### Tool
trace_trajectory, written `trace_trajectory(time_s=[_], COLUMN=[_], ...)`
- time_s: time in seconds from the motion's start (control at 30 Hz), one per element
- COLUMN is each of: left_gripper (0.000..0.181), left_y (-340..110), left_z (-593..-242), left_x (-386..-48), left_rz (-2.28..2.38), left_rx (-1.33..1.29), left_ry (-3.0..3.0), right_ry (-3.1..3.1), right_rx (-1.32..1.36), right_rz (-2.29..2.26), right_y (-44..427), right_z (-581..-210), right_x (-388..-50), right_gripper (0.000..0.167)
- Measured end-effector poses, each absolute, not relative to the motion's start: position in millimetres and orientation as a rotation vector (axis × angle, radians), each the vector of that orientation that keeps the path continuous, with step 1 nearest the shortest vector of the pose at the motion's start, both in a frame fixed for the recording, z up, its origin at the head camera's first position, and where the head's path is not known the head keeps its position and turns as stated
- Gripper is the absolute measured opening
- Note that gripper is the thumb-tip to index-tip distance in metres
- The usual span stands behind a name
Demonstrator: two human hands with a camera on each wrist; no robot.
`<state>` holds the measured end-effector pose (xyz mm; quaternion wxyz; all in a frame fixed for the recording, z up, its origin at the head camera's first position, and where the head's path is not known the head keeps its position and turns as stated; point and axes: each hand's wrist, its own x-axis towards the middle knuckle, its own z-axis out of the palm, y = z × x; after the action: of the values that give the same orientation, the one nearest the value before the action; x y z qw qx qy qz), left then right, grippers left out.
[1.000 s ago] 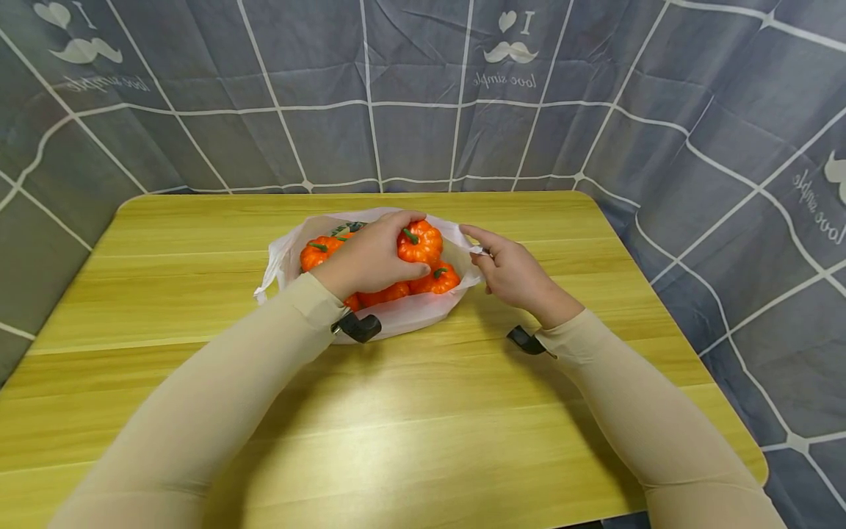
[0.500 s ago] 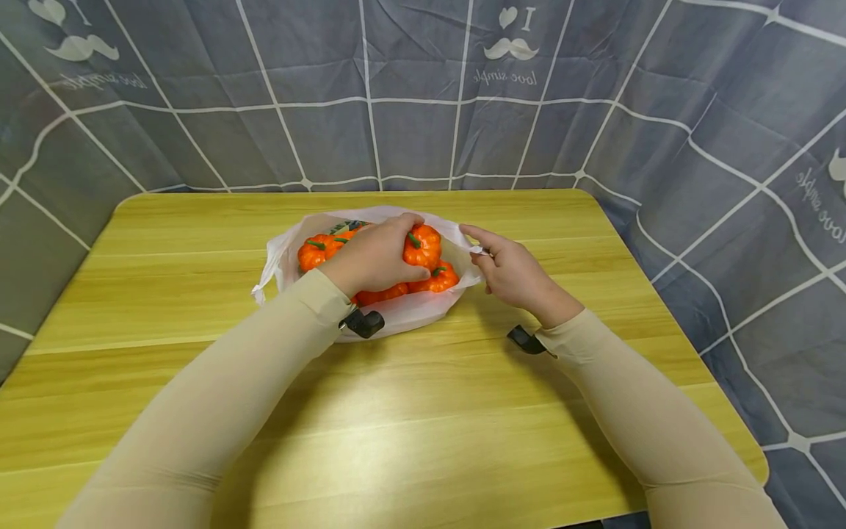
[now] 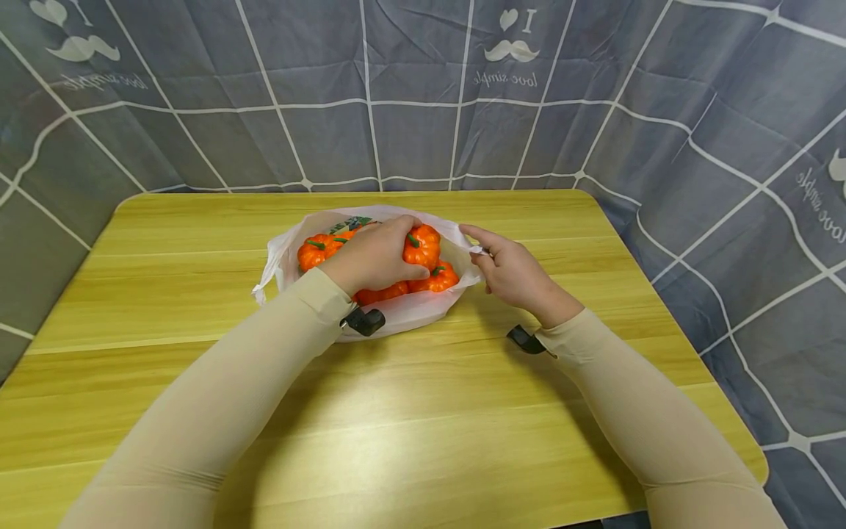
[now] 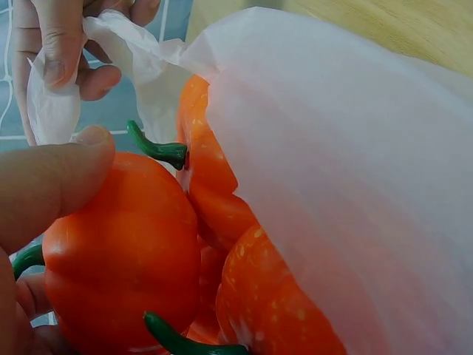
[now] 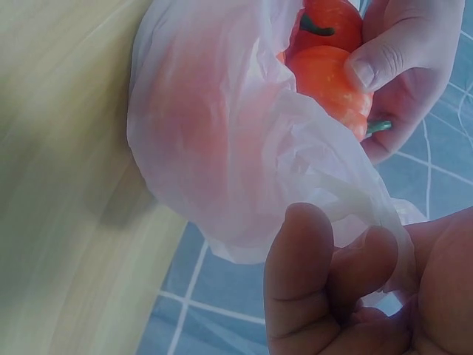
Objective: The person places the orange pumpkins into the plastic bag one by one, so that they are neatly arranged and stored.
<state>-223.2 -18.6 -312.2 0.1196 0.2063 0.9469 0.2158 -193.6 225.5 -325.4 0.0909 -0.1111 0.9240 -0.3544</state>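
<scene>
A white plastic bag [image 3: 413,316] lies with its mouth open near the middle of the table, holding several small, glossy orange pumpkins [image 3: 316,251] with green stems. My left hand [image 3: 375,257] reaches into the mouth and grips one pumpkin [image 3: 421,247] between thumb and fingers. In the left wrist view, the thumb presses on the gripped pumpkin [image 4: 126,259], close against the others. At the bag's right end, my right hand [image 3: 517,273] pinches the bag's handle, its index finger extended along the rim. Part of the pumpkins is hidden by the left hand and the bag wall.
The bag stands on a yellow wood-grain table [image 3: 423,426] with rounded corners. A grey curtain [image 3: 423,81] with white lines hangs behind the table and at both sides. Each wrist carries a small black camera mount [image 3: 365,322].
My left hand and the gripped pumpkin have shifted very slightly during the last second. The right hand stays in place on the bag handle.
</scene>
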Motion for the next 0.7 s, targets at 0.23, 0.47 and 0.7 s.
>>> trace_trajectory(time_s=[0.23, 0.47, 0.7], left_gripper=[0.088, 0.08, 0.088], left_y=[-18.5, -19.3, -21.0], left_z=[-311.1, -311.0, -307.2], left_x=[-223.5, -223.7, -223.1], left_rz=[0.597, 0.663, 0.702], left_rx=[0.595, 0.627, 0.617], left_ry=[2.766, 2.771, 2.741], right_ry=[2.756, 2.756, 2.753], right_rx=[-0.337, -0.337, -0.338], right_rz=[-1.041, -1.044, -1.048], right_y=[225.6, 225.9, 226.3], right_z=[-327.3, -327.5, -326.8], right_x=[-194.4, -194.4, -194.1], right_gripper=[0.052, 0.052, 0.053])
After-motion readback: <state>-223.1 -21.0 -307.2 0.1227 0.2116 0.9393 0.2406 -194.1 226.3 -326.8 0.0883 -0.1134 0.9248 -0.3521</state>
